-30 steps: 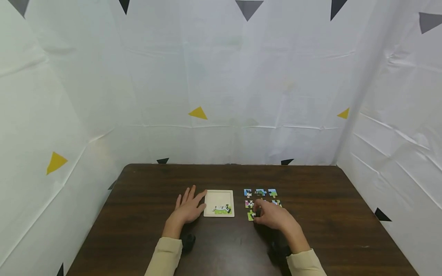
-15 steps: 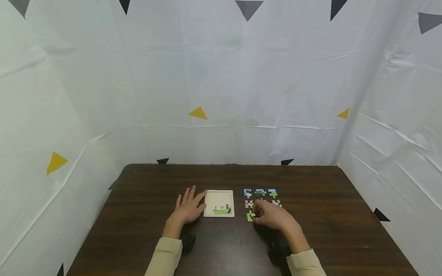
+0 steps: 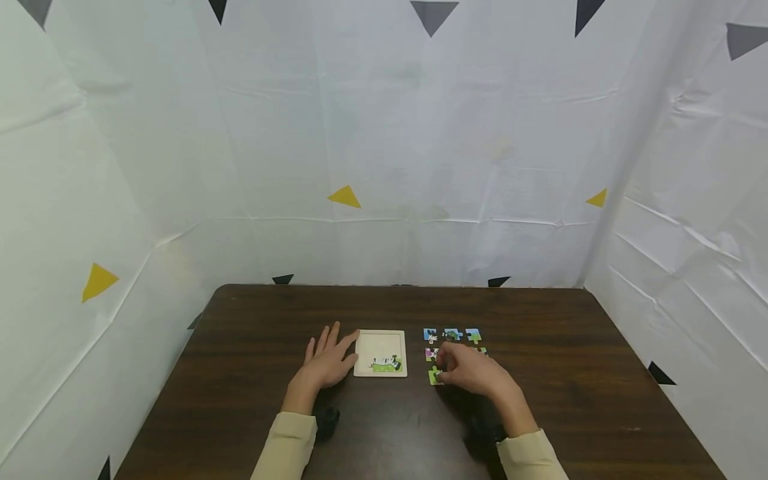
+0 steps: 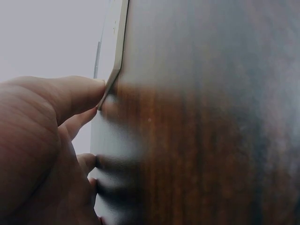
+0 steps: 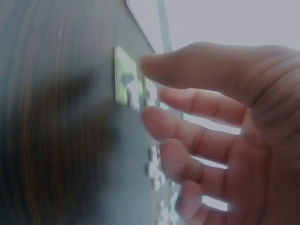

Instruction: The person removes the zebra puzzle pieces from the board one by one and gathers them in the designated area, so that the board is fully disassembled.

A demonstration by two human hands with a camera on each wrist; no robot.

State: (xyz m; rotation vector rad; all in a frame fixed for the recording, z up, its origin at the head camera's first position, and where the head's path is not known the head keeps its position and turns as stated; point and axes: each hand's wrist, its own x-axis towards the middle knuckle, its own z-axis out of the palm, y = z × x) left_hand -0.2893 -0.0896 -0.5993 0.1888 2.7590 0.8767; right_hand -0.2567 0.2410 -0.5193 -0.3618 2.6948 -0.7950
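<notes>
My left hand (image 3: 325, 366) lies with its fingers spread at the left side of a shallow, pale square puzzle tray (image 3: 375, 347); thumb and index finger touch its edge. In the tray's lower right corner sits a puzzle piece (image 3: 386, 364) with black-and-white stripes on green. Over the loose pieces hovers my right hand (image 3: 475, 371), fingers loosely bent, thumb apart from them. Right at its thumb tip is a green puzzle piece (image 5: 125, 77), flat on the table. More pieces lie in rows beyond, among them a blue one (image 3: 430, 335); the hand hides several.
The dark wooden table (image 3: 270, 313) is backed by white sheeting (image 3: 384, 147) with printed triangles, which also rises on both sides. Two further loose pieces, one dark-patterned piece (image 3: 452, 334) and one blue-green piece (image 3: 473, 335), form part of the far row.
The green piece has shifted slightly left. My right hand has edged left and its fingertips have lifted a little. The left hand and the tray have stayed in place.
</notes>
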